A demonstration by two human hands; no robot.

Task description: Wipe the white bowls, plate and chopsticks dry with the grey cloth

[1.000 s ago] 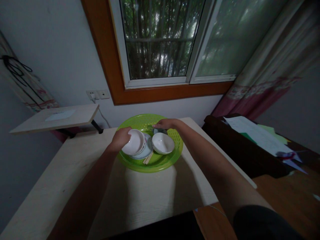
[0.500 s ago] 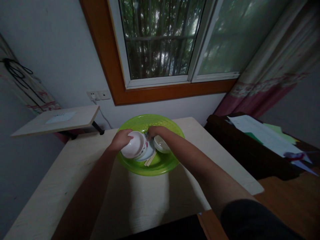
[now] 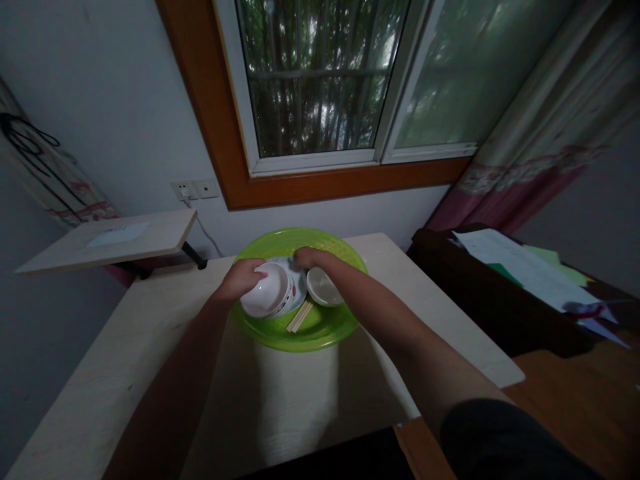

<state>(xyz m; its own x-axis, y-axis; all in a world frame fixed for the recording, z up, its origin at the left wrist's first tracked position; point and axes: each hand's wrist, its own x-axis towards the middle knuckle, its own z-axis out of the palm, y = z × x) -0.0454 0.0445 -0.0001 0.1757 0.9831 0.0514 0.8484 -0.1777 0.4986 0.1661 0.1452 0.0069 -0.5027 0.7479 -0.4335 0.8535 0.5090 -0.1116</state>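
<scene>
A green plastic basin (image 3: 325,339) rests on the pale wooden table and holds dishes. My left hand (image 3: 243,277) is closed on the rim of a tilted stack of white bowls (image 3: 265,293) at the basin's left side, thumb over the edge. A white plate with a red mark (image 3: 300,287) lies partly behind that stack. At its right rim my right hand (image 3: 307,257) is closed, its fingertips partly hidden. A separate white bowl (image 3: 323,288) sits to the right, partly covered by my right forearm. Light wooden chopsticks (image 3: 300,316) lie in front of the plate.
A raised wooden shelf (image 3: 115,239) stands on the table's left back corner. Behind the table are a wall socket (image 3: 194,189) with a plugged cable and a window. Papers (image 3: 520,270) lie on a dark piece of furniture at right.
The plate has slid away from me toward the back of the basin, with my right hand at its rim. More of the chopsticks shows. My left hand and the bowl stack stay about in place.
</scene>
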